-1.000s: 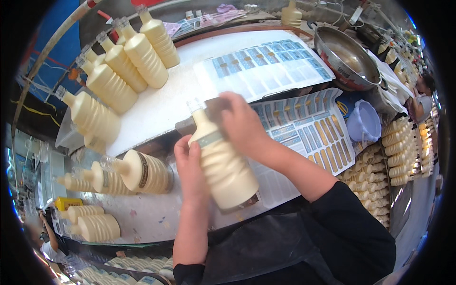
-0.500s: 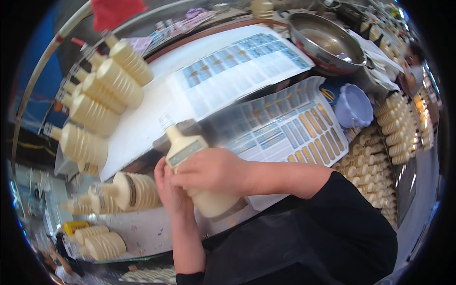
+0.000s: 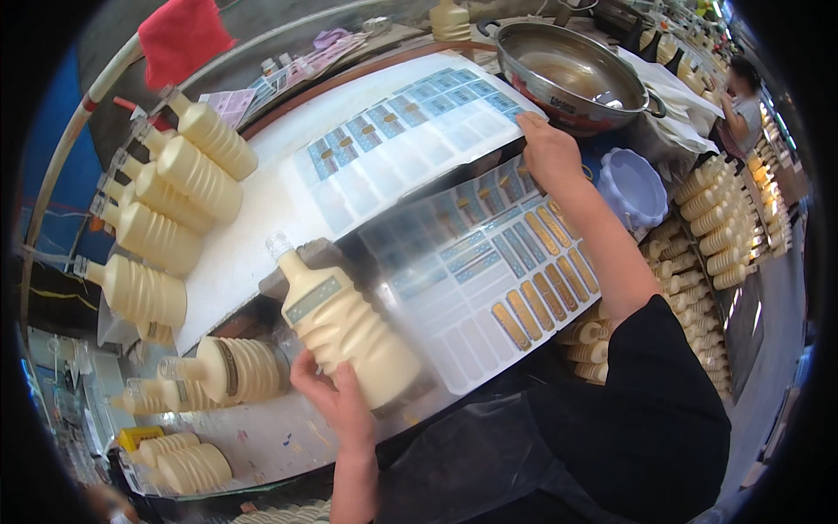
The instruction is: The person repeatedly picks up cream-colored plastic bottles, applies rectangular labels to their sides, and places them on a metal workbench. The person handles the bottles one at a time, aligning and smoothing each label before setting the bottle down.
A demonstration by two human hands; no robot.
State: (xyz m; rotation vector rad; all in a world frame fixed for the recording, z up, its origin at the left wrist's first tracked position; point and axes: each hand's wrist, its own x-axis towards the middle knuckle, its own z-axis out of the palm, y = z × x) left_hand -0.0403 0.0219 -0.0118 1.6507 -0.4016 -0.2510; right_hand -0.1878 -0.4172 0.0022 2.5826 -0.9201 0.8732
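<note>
A cream ribbed bottle (image 3: 349,327) with a clear neck and a blue-grey label on its shoulder lies tilted on a dark rest. My left hand (image 3: 339,400) grips its near side, thumb and fingers against the plastic. Across to the right, my right hand (image 3: 552,153) has its fingers drawn together at the right corner of the upper label sheet (image 3: 345,199), which bears pale blue labels. Whatever is between those fingertips is hidden. Below my right forearm spreads a second label sheet (image 3: 463,371) with gold-brown strips and blue labels.
Several cream bottles (image 3: 205,179) stand at the left, with more bottles (image 3: 240,371) lower down. A wide metal pan (image 3: 567,74) sits at the back right, beside a lavender bucket (image 3: 630,188). Rows of bottles (image 3: 711,218) fill the right side, where another person (image 3: 742,113) is visible.
My right hand has left the bottle and reached far right to the upper label sheet. My left hand stays at the bottle, whose label now shows uncovered.
</note>
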